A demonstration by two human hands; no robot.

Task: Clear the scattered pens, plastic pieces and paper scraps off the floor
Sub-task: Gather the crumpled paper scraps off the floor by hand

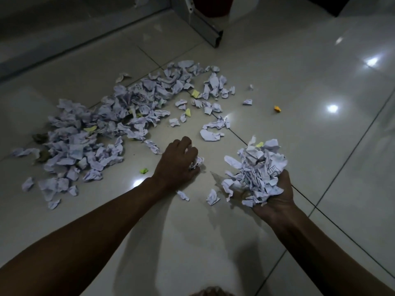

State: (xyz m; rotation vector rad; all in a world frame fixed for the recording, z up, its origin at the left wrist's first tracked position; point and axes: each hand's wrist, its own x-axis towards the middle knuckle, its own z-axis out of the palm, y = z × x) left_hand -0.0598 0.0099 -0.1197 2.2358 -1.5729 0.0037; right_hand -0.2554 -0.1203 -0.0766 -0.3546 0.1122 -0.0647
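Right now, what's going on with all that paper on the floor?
A person is picking up crumpled paper scraps by hand. The right hand cradles a heaped bundle of scraps, palm up, while the left hand closes on another scrap on the tiled floor. A big pile still lies to the left, with a few yellow bits among it.

Indoor room, probably a home or office; the exact type cannot be determined. Evidence: glossy pale floor tiles [277, 71] with dark grout lines, reflected ceiling lights, and a grey metal furniture leg [205, 24].
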